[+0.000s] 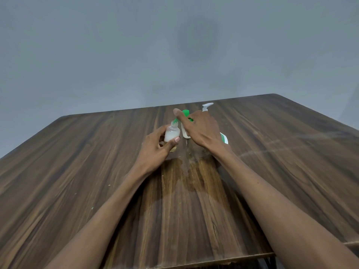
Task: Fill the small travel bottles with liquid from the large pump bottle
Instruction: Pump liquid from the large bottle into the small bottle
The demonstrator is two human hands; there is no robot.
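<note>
Left hand (155,146) grips 1 uncapped travel bottle (172,133), seemingly part-filled

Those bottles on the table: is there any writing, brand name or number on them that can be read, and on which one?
No text can be read.
Large bottle behind the right hand: only a green and white label edge shows, with no letters legible.
Small open bottle held by the left hand: cloudy, with no print visible.
Green-capped bottle between the hands: no print visible.
White pump head: plain.
</note>
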